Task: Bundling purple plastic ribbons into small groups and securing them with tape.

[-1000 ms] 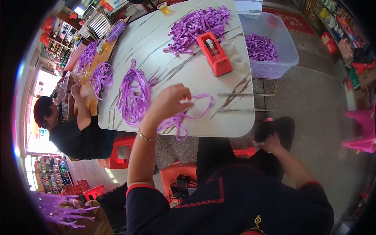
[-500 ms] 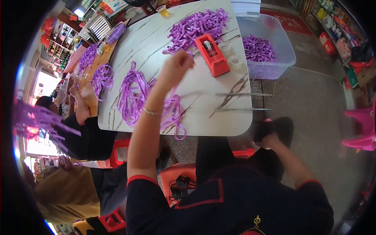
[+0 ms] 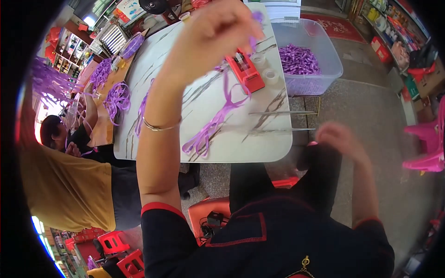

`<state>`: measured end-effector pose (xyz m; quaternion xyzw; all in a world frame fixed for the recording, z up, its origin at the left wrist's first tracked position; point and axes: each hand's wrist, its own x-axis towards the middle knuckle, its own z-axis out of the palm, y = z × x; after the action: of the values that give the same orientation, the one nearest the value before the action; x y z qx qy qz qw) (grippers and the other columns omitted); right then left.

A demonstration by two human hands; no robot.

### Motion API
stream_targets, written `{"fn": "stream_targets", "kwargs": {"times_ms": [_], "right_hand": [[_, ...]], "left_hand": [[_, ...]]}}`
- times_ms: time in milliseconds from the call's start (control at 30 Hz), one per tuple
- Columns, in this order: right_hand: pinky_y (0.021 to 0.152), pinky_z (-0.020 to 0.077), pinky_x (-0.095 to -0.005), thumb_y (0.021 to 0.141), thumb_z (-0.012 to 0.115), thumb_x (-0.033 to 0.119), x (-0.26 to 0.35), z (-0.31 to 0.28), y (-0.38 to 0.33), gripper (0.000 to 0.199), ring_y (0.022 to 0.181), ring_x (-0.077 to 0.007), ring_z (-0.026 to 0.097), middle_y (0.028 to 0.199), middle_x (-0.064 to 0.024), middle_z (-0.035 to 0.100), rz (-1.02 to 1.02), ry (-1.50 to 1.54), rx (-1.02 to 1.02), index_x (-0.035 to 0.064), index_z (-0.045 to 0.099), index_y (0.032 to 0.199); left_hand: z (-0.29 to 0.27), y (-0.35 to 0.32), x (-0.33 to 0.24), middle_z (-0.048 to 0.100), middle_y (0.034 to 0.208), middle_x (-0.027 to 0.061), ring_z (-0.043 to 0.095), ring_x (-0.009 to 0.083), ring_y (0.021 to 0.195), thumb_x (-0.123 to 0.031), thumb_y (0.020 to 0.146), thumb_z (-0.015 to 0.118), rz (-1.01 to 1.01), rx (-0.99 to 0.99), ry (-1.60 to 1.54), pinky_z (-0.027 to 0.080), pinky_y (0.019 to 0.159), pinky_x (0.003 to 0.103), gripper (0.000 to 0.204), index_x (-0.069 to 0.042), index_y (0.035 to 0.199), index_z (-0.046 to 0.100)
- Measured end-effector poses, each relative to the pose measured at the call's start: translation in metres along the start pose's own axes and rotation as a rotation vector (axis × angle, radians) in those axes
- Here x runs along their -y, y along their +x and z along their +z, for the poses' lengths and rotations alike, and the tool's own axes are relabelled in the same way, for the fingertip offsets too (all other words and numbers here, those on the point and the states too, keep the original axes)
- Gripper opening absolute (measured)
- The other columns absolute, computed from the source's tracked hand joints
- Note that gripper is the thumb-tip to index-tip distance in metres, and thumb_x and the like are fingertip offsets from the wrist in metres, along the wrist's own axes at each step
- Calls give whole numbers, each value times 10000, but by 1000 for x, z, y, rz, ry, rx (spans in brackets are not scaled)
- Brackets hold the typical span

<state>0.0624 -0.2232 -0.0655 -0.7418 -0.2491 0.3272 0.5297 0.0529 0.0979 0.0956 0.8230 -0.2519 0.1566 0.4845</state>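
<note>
My left hand (image 3: 218,39) is raised over the table, fingers curled and slightly blurred. A strand of flat purple ribbon (image 3: 217,121) runs up from the table toward it and passes out of sight behind it; the hand appears closed on this ribbon, though the grip itself is hidden. Most of the purple ribbon pile (image 3: 257,17) lies behind the hand. A red tape dispenser (image 3: 252,78) stands just beyond my fingers, with clear tape rolls (image 3: 270,75) beside it. My right hand (image 3: 336,138) is smeared by motion above my right knee; its fingers cannot be made out.
The marbled white table (image 3: 222,150) has thin metal rods (image 3: 282,113) jutting past its right edge. A clear plastic bin (image 3: 324,81) of purple ribbon pieces stands to the right. At left are a person in a mustard top (image 3: 74,190) and another person (image 3: 53,127) near a wooden table.
My left hand has risen and come closer, and the ribbon strands now stretch toward the dispenser. My right hand has lifted off my knee. The person in mustard has shifted.
</note>
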Motion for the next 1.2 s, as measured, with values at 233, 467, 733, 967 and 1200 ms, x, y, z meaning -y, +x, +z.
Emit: {"fn": "stream_targets", "kwargs": {"times_ms": [233, 467, 733, 967, 1200], "right_hand": [[735, 424, -247, 838, 531, 96, 85, 47, 44, 149, 776, -97, 533, 806, -6, 571, -572, -10, -375, 19, 555, 963], [443, 271, -173, 910, 436, 236, 88, 32, 42, 208, 466, -19, 254, 550, 76, 288, -179, 505, -39, 56, 534, 877], [400, 183, -168, 916, 454, 243, 92, -35, 38, 196, 462, -5, 230, 558, 92, 267, -358, 590, -501, 69, 539, 886], [455, 212, -167, 899, 463, 149, 112, -102, -11, 226, 550, -9, 275, 658, 66, 333, -640, 673, -1002, -20, 554, 1017], [413, 171, -166, 900, 479, 194, 70, -104, -85, 186, 490, 13, 259, 583, 70, 399, -320, -75, -850, 40, 568, 957]], "left_hand": [[60, -20, -1, 570, 755, 20, 540, 73, 650, -24, 791, 599, -17, 311, 50, 431, 570, 204, 97, -21, 874, 550], [67, -87, 47, 526, 1018, 162, 524, 270, 943, -109, 765, 617, -20, -39, 444, 434, 766, 329, 396, -10, 1112, 454], [96, -184, 126, 237, 1385, 205, 209, 358, 1290, -307, 898, 389, -470, 121, 927, 151, 1037, 479, 531, -19, 1328, 272], [76, -175, 152, 236, 1388, 201, 207, 360, 1292, -282, 901, 371, -629, 33, 943, 159, 1036, 488, 495, -14, 1310, 297], [62, -127, 112, 354, 1314, 199, 313, 355, 1234, -209, 833, 504, -490, -135, 1142, 230, 1017, 478, 490, 10, 1252, 376]]}}
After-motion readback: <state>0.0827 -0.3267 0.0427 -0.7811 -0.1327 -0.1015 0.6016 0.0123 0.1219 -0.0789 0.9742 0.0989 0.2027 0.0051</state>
